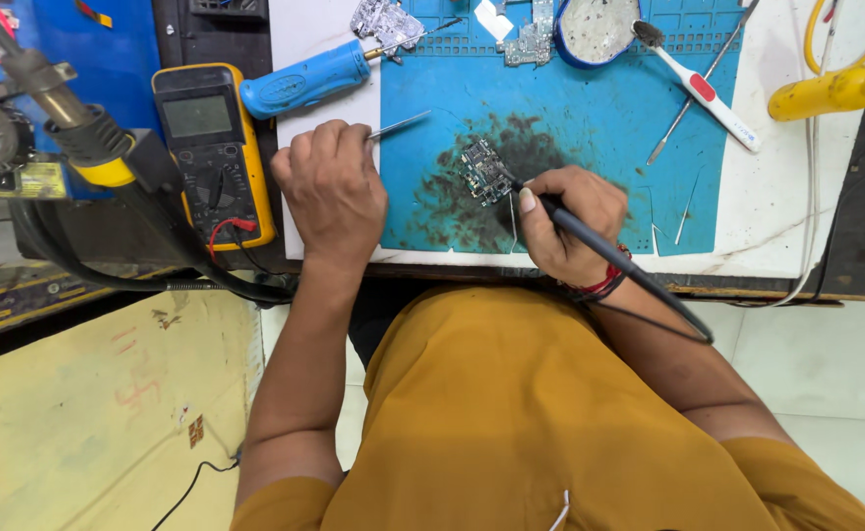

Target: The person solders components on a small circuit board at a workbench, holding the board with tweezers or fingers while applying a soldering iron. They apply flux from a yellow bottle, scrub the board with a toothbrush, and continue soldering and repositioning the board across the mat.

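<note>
Both hands work on the blue mat (609, 128). Right hand (562, 218) closes like a pen grip around a black soldering iron (599, 251), so the tip can meet the small circuit board (486, 172) in the dark stained middle of the mat. Left hand (332, 189) rests at the mat's left edge, fingers curled around thin tweezers (400, 125) whose points aim toward the board. Left of the mat lie a blue screwdriver (304, 79) and a yellow meter (214, 152); at its far edge, a white toothbrush (703, 88).
</note>
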